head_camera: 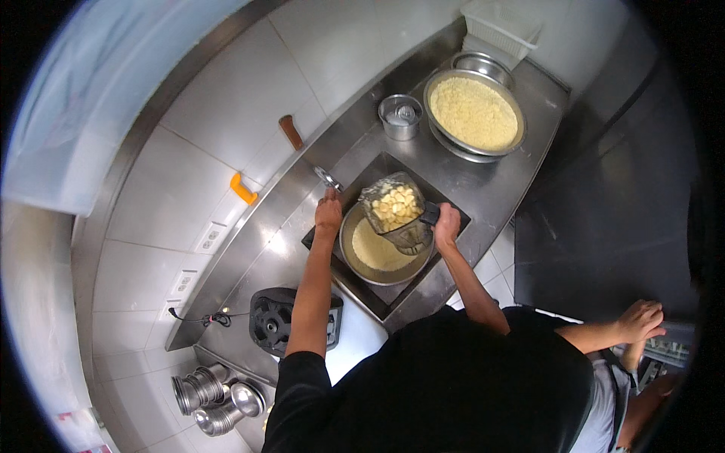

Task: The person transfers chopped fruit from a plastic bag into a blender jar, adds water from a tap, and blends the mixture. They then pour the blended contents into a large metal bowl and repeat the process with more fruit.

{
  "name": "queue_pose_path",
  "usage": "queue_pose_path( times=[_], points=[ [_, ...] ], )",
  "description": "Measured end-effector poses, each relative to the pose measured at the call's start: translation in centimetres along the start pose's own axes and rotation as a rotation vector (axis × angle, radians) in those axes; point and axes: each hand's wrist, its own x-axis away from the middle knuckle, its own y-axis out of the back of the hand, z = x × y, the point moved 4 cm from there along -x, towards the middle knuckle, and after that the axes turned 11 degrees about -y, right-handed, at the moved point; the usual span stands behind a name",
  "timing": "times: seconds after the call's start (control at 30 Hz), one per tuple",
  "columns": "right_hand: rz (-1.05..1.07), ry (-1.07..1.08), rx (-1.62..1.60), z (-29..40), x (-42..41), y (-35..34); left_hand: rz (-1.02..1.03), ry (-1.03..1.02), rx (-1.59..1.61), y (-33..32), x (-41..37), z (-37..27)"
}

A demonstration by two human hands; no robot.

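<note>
My right hand (447, 225) grips the black handle of a clear blender jar (409, 236). Pale, clove-like chunks (395, 207) fill much of the jar, which is tilted over a wide metal bowl (391, 277). Inside that bowl lies a pale yellow, smooth-looking mass (371, 249); its texture is hard to tell. The bowl rests in a square sink basin (391, 310). At the sink's wall side, the fingers of my left hand (328, 215) reach a chrome faucet (328, 179); whether they close around it is not clear.
A large bowl of pale crumbly meal (474, 113) and a small metal pot (401, 118) stand on the steel counter (391, 154). A black blender base (272, 323) sits by my left forearm. Stacked metal pans (212, 396) are lower left. Another person's hand (640, 321) is at right.
</note>
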Motion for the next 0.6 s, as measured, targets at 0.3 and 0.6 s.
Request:
queue_pose_path(
  times=[0.3,0.6],
  points=[
    [0.215,-0.064,-0.123,-2.5,-0.5,-9.1,-0.27,0.315,0.621,-1.3,7.1,2.4],
    [0.262,0.026,0.02,-3.6,-0.6,-14.6,-0.543,0.724,1.776,2.6,12.6,-1.6]
  ],
)
